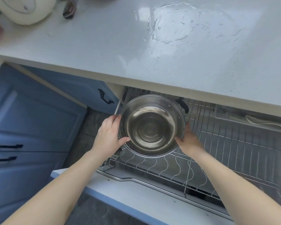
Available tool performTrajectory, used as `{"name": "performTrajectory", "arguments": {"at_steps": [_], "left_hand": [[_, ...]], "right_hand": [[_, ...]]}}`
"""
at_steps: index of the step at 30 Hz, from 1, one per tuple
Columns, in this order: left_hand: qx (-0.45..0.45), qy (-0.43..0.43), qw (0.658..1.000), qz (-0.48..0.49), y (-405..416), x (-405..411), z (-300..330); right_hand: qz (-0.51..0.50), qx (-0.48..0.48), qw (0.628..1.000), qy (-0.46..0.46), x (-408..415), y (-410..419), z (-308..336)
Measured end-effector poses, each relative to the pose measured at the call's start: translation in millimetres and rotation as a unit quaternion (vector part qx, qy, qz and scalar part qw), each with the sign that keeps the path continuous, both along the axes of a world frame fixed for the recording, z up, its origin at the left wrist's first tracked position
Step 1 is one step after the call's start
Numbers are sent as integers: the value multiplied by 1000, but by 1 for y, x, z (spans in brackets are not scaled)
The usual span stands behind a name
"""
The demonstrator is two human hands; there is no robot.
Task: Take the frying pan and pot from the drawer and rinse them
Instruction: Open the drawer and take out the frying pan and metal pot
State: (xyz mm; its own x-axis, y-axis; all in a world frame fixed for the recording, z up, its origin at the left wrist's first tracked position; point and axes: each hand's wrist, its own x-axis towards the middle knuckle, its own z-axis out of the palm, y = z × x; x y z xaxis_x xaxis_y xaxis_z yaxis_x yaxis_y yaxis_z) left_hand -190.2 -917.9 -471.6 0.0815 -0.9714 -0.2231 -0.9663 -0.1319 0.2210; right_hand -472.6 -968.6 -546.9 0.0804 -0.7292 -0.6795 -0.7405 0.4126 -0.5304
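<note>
A round stainless steel pot [152, 127] with a black side handle is held over the left end of the pulled-out drawer [152, 181], which has a wire rack inside. My left hand [108, 135] grips the pot's left rim, thumb inside the edge. My right hand [187, 140] holds the pot's right rim from below and the side. The pot is empty, and its inside looks wet and shiny. I see no frying pan in view.
The white countertop [104, 46] above carries a puddle of water [190, 23] at the right, a cream kettle [24, 8] and a dark object at the back left. Blue cabinet doors [31, 119] stand to the left. A white utensil [263, 121] lies in the drawer's right part.
</note>
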Motion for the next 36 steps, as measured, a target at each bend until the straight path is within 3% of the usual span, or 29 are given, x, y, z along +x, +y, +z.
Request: {"name": "performTrajectory", "arguments": {"at_steps": [7, 14, 17, 21, 24, 28, 36], "left_hand": [[100, 53, 993, -23, -6, -10, -7], [264, 126, 956, 16, -18, -23, -18], [284, 163, 944, 30, -27, -28, -26], [348, 103, 930, -60, -40, -35, -30], [359, 32, 924, -129, -48, -40, -32], [328, 28, 934, -136, -47, -41, -42], [323, 173, 926, -88, -41, -44, -45]], "right_hand": [[-3, -17, 1000, 4, -36, 17, 17], [29, 3, 1000, -2, -102, 27, 25], [44, 30, 997, -61, -118, 27, 32], [97, 62, 991, -76, -132, 26, 39], [122, 38, 991, -34, -133, 27, 37], [102, 6, 993, -53, -126, 34, 26], [78, -13, 993, -93, -126, 38, 17]]}}
